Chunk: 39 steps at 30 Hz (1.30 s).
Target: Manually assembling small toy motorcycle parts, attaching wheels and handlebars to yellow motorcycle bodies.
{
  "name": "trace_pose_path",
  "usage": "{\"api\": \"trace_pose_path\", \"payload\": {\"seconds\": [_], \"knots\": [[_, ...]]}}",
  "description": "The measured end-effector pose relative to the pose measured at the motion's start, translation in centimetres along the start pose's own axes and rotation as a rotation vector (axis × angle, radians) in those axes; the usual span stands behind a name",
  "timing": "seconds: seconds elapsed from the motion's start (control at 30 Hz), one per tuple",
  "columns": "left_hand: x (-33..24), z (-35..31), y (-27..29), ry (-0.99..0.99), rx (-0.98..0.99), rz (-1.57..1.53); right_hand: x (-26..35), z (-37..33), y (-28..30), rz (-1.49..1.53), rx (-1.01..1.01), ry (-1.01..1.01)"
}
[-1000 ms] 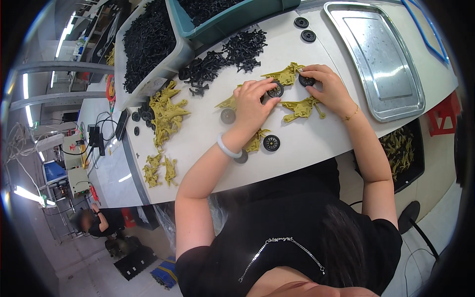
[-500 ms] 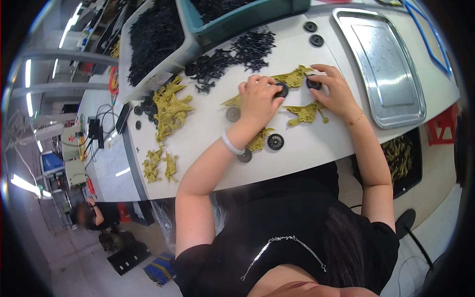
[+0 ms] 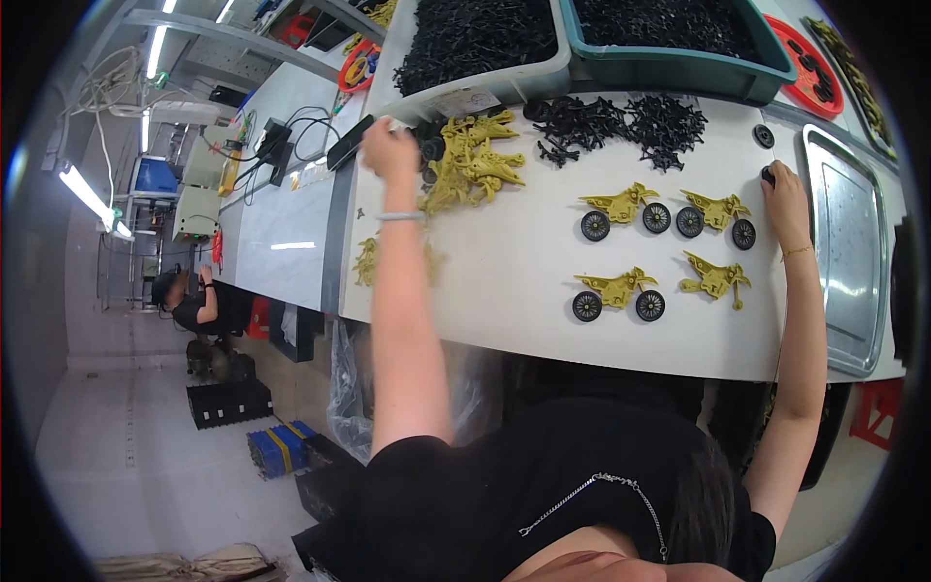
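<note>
My right hand (image 3: 787,202) pinches a small black toy wheel (image 3: 767,177) at the table's right side, beside the metal tray. My left hand (image 3: 390,153) reaches to the far left, by small black wheels (image 3: 430,147) next to a heap of yellow-green toy motorbike bodies (image 3: 473,160); its fingers are too blurred and turned away to read. Between my hands lie three motorbikes with two black wheels each: one far left (image 3: 613,205), one far right (image 3: 716,208), one nearer me (image 3: 613,288). Beside the nearer one lies a motorbike body (image 3: 716,276) without wheels.
Behind the heap stand a pale bin (image 3: 529,82) and a teal bin (image 3: 669,70) of black parts. Loose black parts (image 3: 664,131) lie before them. A metal tray (image 3: 842,252) sits at the right, another wheel (image 3: 763,136) beside it. A person (image 3: 194,301) works far left.
My hands have moved apart, the left to the far left and the right toward the tray. The view has shifted, and the motorbikes between my hands now show uncovered.
</note>
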State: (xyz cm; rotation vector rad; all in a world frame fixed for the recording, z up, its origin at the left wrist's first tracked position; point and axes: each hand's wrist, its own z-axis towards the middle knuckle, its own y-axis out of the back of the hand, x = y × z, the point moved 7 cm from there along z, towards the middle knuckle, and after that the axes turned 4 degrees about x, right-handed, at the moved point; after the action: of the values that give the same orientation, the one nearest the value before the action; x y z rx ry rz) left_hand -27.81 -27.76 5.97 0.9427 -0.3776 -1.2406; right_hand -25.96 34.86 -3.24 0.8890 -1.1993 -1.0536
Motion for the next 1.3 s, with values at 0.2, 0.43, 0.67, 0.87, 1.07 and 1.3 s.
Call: {"api": "trace_pose_path", "payload": {"seconds": [0.2, 0.43, 0.67, 0.87, 1.07, 1.3], "knots": [[17.0, 0.1, -7.5, -0.035, 0.372, -0.021, 1.6, -3.5, 2.8, 0.315, -0.059, 0.019], [18.8, 2.2, -4.6, 0.084, 0.158, -0.183, 6.3, -14.3, 5.7, 0.646, 0.06, 0.108], [-11.6, -9.7, 3.0, -0.305, 0.594, -0.895, 7.3, -18.2, 4.8, 0.503, 0.004, 0.144], [-25.7, -23.8, 8.8, -0.806, 0.95, -0.865, 7.4, -18.5, 3.9, 0.561, -0.023, 0.14], [-28.7, -28.7, 7.0, -0.794, 1.044, -0.912, 7.1, -18.5, 3.7, 0.601, -0.034, 0.132], [-28.5, -29.2, 5.8, -0.761, 1.061, -0.84, 7.0, -18.5, 3.7, 0.574, -0.042, 0.145]]}}
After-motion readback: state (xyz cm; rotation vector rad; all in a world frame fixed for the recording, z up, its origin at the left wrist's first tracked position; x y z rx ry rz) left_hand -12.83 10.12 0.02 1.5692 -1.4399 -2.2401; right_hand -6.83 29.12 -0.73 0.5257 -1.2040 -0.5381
